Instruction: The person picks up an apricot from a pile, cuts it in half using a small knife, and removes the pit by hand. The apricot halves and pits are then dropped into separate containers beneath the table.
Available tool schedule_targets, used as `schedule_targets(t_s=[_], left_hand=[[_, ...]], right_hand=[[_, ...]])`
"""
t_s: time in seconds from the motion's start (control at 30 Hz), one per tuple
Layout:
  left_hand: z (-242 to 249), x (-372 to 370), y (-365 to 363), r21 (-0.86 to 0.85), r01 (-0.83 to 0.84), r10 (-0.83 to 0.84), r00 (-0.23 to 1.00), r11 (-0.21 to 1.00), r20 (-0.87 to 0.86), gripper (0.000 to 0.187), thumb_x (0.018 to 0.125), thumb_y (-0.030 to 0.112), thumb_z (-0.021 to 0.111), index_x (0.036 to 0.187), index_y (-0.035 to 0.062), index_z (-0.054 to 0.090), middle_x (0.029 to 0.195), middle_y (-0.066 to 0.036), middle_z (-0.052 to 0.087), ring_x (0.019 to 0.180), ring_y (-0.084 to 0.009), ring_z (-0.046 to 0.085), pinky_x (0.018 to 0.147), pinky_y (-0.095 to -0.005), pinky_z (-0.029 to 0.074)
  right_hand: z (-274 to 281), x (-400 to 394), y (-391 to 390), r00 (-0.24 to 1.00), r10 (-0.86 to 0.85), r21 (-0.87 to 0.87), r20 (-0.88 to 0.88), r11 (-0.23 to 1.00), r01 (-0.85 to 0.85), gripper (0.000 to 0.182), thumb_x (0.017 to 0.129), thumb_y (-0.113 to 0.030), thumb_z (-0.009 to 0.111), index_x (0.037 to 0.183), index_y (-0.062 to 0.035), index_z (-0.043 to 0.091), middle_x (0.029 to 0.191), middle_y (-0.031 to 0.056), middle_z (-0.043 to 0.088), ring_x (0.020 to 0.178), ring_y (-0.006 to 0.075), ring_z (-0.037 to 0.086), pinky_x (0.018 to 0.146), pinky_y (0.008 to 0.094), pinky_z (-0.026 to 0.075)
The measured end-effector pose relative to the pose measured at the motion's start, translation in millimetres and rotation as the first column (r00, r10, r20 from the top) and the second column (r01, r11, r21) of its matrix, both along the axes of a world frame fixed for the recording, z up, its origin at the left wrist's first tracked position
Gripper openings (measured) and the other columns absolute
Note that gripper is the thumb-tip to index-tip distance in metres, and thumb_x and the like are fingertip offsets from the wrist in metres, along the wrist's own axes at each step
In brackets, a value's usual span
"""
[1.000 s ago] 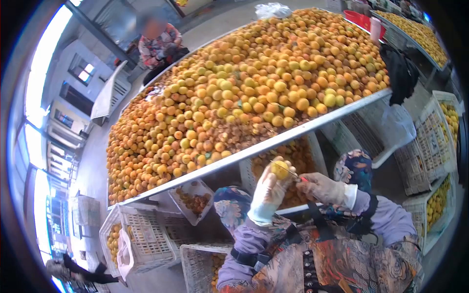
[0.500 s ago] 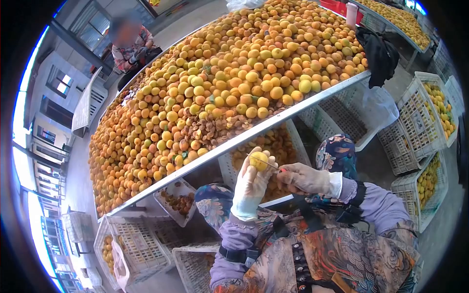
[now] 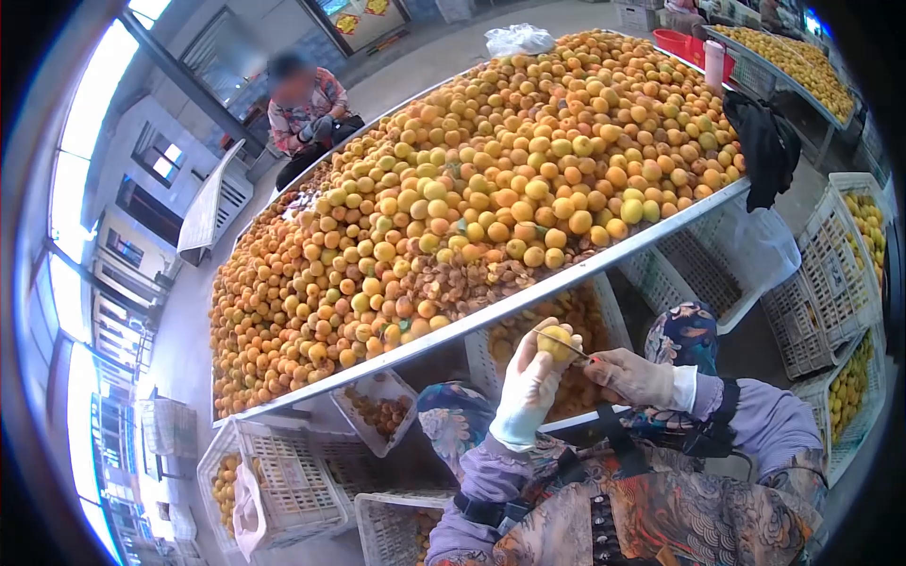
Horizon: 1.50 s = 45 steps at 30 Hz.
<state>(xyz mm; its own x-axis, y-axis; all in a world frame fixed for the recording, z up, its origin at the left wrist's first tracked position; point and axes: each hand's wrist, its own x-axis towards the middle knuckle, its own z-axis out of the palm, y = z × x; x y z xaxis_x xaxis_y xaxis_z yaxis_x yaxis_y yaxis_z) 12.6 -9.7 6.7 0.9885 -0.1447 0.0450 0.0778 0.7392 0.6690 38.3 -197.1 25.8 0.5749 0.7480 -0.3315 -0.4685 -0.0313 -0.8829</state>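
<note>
While fruit (image 3: 472, 189) covers the table (image 3: 604, 257), crates (image 3: 293, 476) dot the floor (image 3: 184, 330).

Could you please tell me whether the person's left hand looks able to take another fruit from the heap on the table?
Probably not while occupied: the left hand holds a yellow fruit, and the right hand holds a thin-bladed knife at it. Otherwise, nothing appears to block the heap.

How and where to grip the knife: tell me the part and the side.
The knife is probably best gripped by its handle, red where it shows, coming from the person's right: the right hand is wrapped around that end, while the thin blade points left, across the fruit in the left hand.
</note>
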Motion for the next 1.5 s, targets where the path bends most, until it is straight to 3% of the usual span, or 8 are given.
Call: schedule_targets(t_s=[0.1,0.43,0.53,0.9,1.13,1.23,1.37,1.5], left_hand=[[1,1,0,0.06,0.015,-0.016,1.0,0.998,0.017,0.059,0.088,0.023,0.061,0.133,-0.0031,0.034,0.123,-0.014,0.049,0.117,-0.0266,0.05,0.102,-0.0366,0.036],[4,1,3,0.351,-0.041,0.014,0.997,0.935,0.08,0.065,0.086,0.029,0.064,0.133,-0.0037,0.034,0.12,-0.015,0.052,0.112,-0.0262,0.053,0.1,-0.0357,0.038],[10,0,-13,0.211,-0.045,0.04,0.999,0.976,0.028,0.061,0.089,0.033,0.059,0.133,-0.0018,0.035,0.119,-0.014,0.054,0.112,-0.0256,0.053,0.098,-0.0346,0.039],[-4,2,-9,0.3,0.052,-0.067,0.997,0.952,0.039,0.056,0.091,0.034,0.056,0.132,0.0013,0.035,0.119,-0.015,0.055,0.112,-0.0273,0.053,0.098,-0.0366,0.039],[-12,-1,-19,-0.053,0.069,-0.079,0.975,0.996,-0.208,0.05,0.093,0.032,0.053,0.128,0.0003,0.041,0.12,-0.015,0.055,0.111,-0.0249,0.054,0.1,-0.0346,0.039],[-12,3,-11,0.228,0.063,-0.023,0.984,0.972,-0.175,0.048,0.094,0.03,0.051,0.13,0.0002,0.04,0.119,-0.014,0.055,0.112,-0.0213,0.053,0.099,-0.0323,0.039],[-5,8,-13,0.379,-0.013,0.026,0.999,0.925,-0.029,0.043,0.095,0.026,0.049,0.129,0.0005,0.041,0.115,-0.013,0.057,0.107,-0.0187,0.054,0.097,-0.0309,0.039],[-13,11,-28,0.102,-0.036,0.049,0.991,0.994,-0.124,0.045,0.096,0.034,0.046,0.127,0.0002,0.043,0.111,-0.013,0.059,0.105,-0.0185,0.055,0.095,-0.03,0.04]], right_hand=[[-5,-12,7,0.979,-0.121,0.052,0.165,0.992,0.114,0.035,0.093,-0.044,0.048,0.078,-0.0121,0.052,0.059,-0.0082,0.039,0.05,0.0031,0.036,0.044,0.019,0.028],[17,-1,-4,0.991,0.072,-0.13,-0.116,0.988,-0.087,0.042,0.092,-0.051,0.046,0.082,-0.0103,0.054,0.049,-0.0028,0.039,0.037,0.0062,0.033,0.034,0.0218,0.025],[-1,-13,13,0.964,-0.183,0.059,0.193,0.983,0.175,0.042,0.092,-0.049,0.047,0.08,-0.0101,0.055,0.051,-0.0039,0.04,0.037,0.0052,0.033,0.034,0.0214,0.025],[6,-6,3,0.996,-0.025,-0.152,-0.086,0.988,0.011,0.036,0.093,-0.046,0.048,0.084,-0.0114,0.053,0.053,-0.0052,0.041,0.039,0.0049,0.035,0.034,0.0208,0.026],[-12,-20,15,0.967,-0.201,-0.028,-0.154,0.979,0.199,0.037,0.092,-0.048,0.049,0.088,-0.0115,0.052,0.051,-0.0051,0.039,0.038,0.0048,0.034,0.033,0.0216,0.024],[-6,-12,6,0.974,-0.133,-0.164,-0.185,0.981,0.103,0.039,0.091,-0.05,0.047,0.087,-0.012,0.051,0.05,-0.0047,0.039,0.036,0.0054,0.032,0.031,0.0219,0.023],[11,-3,0,0.987,-0.061,-0.211,-0.152,0.977,0.028,0.043,0.091,-0.052,0.046,0.082,-0.0105,0.051,0.049,-0.0043,0.039,0.035,0.0057,0.032,0.031,0.0217,0.024],[-8,-16,12,0.973,-0.219,-0.065,0.074,0.972,0.224,0.046,0.091,-0.053,0.046,0.083,-0.0084,0.053,0.049,-0.0051,0.039,0.038,0.0054,0.035,0.034,0.0206,0.027]])
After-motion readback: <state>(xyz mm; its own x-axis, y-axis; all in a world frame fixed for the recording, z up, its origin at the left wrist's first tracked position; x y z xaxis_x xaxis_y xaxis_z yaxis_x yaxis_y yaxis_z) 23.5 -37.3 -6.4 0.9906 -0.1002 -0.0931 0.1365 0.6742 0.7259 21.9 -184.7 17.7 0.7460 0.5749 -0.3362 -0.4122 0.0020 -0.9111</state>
